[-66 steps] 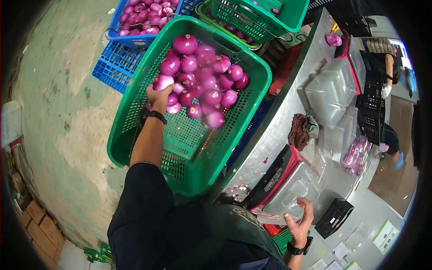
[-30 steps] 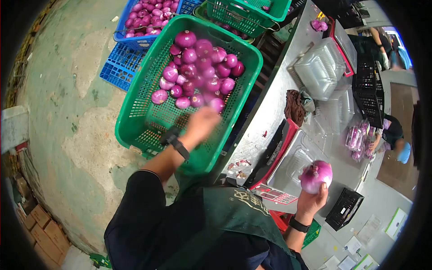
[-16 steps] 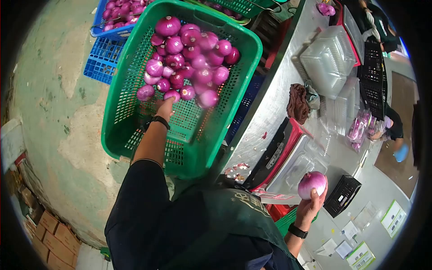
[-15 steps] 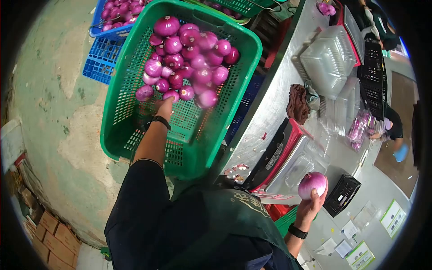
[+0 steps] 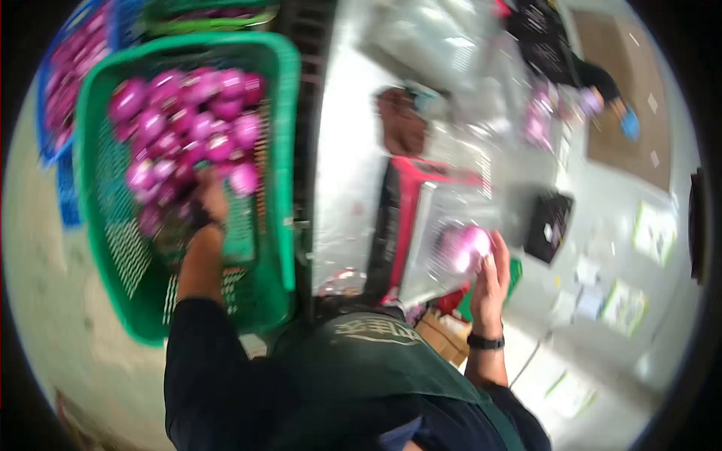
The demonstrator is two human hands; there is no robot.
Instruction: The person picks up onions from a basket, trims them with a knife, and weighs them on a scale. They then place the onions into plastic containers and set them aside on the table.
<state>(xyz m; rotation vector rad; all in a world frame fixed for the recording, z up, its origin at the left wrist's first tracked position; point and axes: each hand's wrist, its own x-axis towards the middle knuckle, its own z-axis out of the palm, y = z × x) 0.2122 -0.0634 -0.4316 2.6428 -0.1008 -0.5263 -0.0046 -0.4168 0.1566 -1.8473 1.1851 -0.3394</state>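
Observation:
Many peeled purple onions (image 5: 180, 124) fill the far part of a green plastic basket (image 5: 282, 165). My left hand (image 5: 210, 197) reaches down into this basket at the near edge of the onions. Its fingers are blurred and partly hidden, so a grip does not show. On the right, a single purple onion (image 5: 462, 248) is over a clear plastic container (image 5: 432, 263) on a red-and-silver weighing scale (image 5: 406, 225). My right hand (image 5: 492, 278) is at the onion's right side, fingers stretched out and apparently not wrapped around it.
A blue crate (image 5: 56, 154) of purple onions stands at the far left. A brown cloth (image 5: 401, 120) lies on the metal table (image 5: 350, 143). Clear plastic containers (image 5: 436, 37) are stacked beyond it. Another person's arm (image 5: 602, 83) shows at upper right.
The view has swung rightward and is blurred. My right hand has brought its onion left over the scale, and its fingers look looser. My left hand has gone farther in among the basket's onions.

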